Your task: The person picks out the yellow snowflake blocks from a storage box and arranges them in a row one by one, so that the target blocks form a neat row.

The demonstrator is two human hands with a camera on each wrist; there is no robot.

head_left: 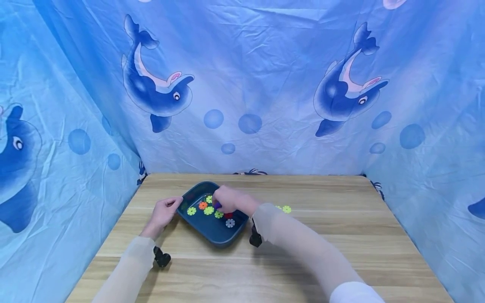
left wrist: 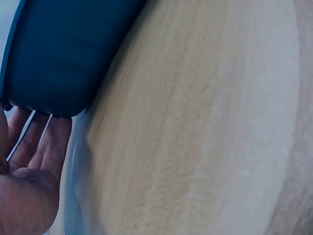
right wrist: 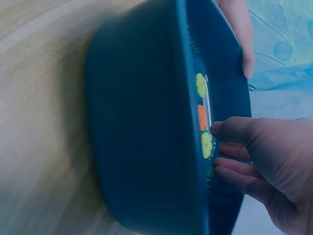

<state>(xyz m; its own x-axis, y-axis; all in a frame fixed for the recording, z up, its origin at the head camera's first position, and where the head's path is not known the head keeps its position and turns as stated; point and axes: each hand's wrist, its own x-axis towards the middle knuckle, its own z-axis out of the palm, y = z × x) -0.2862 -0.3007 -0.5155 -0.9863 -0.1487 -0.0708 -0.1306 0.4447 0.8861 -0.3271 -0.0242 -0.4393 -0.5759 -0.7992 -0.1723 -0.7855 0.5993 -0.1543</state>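
Note:
A dark blue plastic bin [head_left: 212, 231] rests on the table with several flower-shaped plastic discs in it. Among them are yellow-green discs [head_left: 209, 210], an orange disc [head_left: 203, 205], a red disc [head_left: 228, 215] and a pale grey-violet disc [head_left: 230, 223]. My left hand [head_left: 165, 213] holds the bin's left corner, its fingers against the outer wall in the left wrist view. Over the bin's right part reaches my right hand [head_left: 228, 199]. A purple piece [head_left: 217, 205] shows at its fingertips. In the right wrist view its fingers are loosely bent and apart, with nothing visible between them.
Yellow-green discs [head_left: 286, 209] lie on the wooden table [head_left: 341, 235] to the right of the bin, one partly behind the right forearm. Blue dolphin-printed curtains [head_left: 257, 75] enclose the back and both sides. Each wrist bears a small black camera [head_left: 162, 257].

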